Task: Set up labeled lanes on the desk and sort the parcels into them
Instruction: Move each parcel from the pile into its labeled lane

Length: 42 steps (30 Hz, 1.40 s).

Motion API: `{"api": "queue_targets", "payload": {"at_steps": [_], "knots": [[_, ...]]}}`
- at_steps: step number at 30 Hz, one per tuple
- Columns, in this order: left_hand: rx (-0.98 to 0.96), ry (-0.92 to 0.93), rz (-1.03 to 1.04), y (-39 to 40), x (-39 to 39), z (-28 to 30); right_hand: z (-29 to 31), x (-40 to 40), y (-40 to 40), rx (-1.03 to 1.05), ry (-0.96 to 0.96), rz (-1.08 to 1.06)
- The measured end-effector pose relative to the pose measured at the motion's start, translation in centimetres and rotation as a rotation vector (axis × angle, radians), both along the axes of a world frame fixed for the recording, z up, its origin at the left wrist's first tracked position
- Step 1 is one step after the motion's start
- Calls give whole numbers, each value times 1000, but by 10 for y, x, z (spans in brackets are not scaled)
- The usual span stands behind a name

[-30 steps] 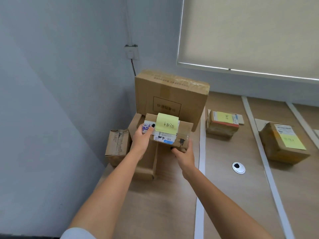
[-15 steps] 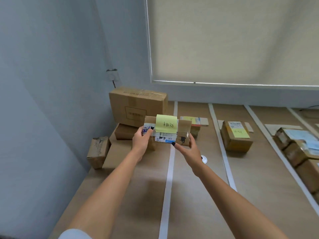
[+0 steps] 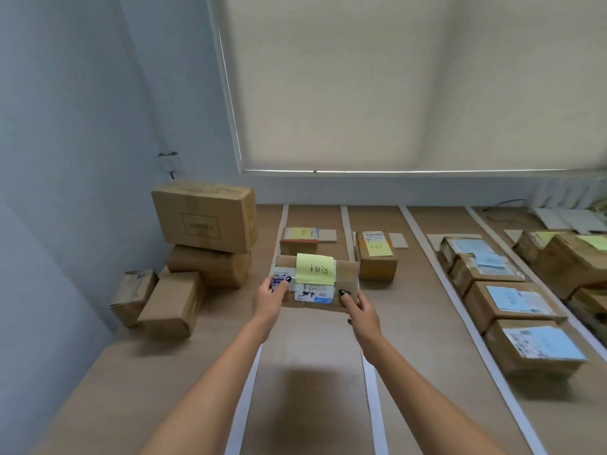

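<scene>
You are holding a small cardboard parcel (image 3: 313, 284) up above the desk (image 3: 184, 382), one hand at each end. Your left hand (image 3: 270, 298) grips the left end, its fingers curled round the edge and the thumb pressed on the printed label. Your right hand (image 3: 360, 311) grips the right lower corner the same way, thumb on top, fingers hidden underneath. A yellow sticky note (image 3: 315, 269) with handwriting sits on the parcel's top, between your two thumbs.

The parcel hangs over a lane marked by two white tape strips (image 3: 244, 399) that run away from you, one under each wrist. Just beyond your fingers in that lane lies a small box with a yellow note (image 3: 299, 239). Beyond your right fingers, in the next lane, sits another noted box (image 3: 376, 254). Farther right, a row of boxes with blue labels (image 3: 512, 300) fills a lane. Out past your left fingers, against the wall, is a pile of plain brown boxes (image 3: 203, 238), well apart from the parcel.
</scene>
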<state>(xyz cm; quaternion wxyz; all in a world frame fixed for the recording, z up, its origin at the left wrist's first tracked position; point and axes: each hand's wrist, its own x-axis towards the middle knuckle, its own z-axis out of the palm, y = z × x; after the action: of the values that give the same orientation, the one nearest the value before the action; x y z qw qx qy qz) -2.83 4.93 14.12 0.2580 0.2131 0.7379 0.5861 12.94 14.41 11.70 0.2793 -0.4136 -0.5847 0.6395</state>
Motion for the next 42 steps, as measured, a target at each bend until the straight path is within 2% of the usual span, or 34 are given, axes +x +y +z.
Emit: {"api": "queue_targets", "payload": {"at_steps": [9, 13, 20, 31, 42], "knots": [[-54, -79, -86, 36, 59, -38, -28, 57, 24, -16, -69, -135], [-83, -101, -104, 70, 78, -43, -34, 78, 58, -9, -88, -182], [-141, -185, -112, 155, 112, -64, -54, 113, 141, -121, -127, -292], [-268, -135, -32, 264, 118, -111, -100, 109, 259, -151, -190, -187], [-336, -34, 38, 297, 89, -129, -115, 82, 292, -168, -230, -64]]}}
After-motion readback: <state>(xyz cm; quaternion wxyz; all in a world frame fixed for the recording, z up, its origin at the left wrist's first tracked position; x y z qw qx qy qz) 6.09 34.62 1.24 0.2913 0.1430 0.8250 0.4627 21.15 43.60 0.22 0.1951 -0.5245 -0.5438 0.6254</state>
